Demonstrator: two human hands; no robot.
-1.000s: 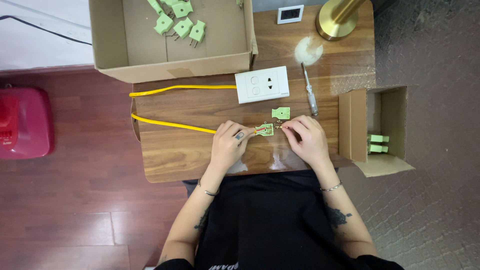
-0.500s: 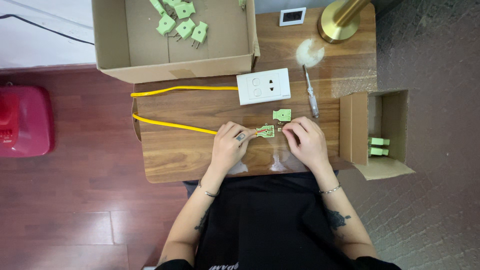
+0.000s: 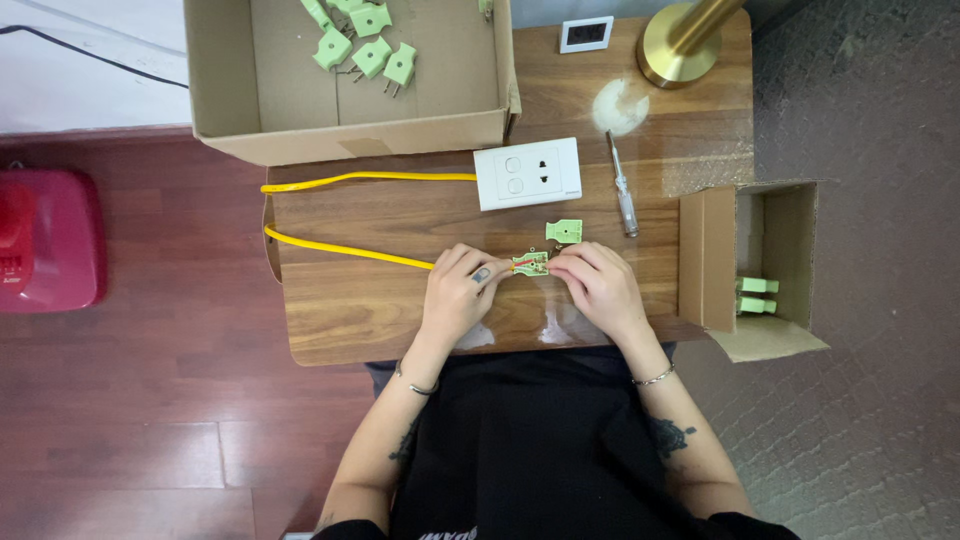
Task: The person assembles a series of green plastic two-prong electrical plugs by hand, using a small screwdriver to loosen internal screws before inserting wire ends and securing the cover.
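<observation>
Both hands meet over the middle of the wooden table: the left hand and the right hand each pinch an end of an opened green plug, fingers closed narrowly on it. A yellow cable runs from the plug leftward, and a loose green plug cover lies just above, near a screwdriver and a white wall socket.

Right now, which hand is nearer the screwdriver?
Right. The right hand is just below and left of the screwdriver, at the open green plug. The left hand sits farther left, beyond the plug.
</observation>
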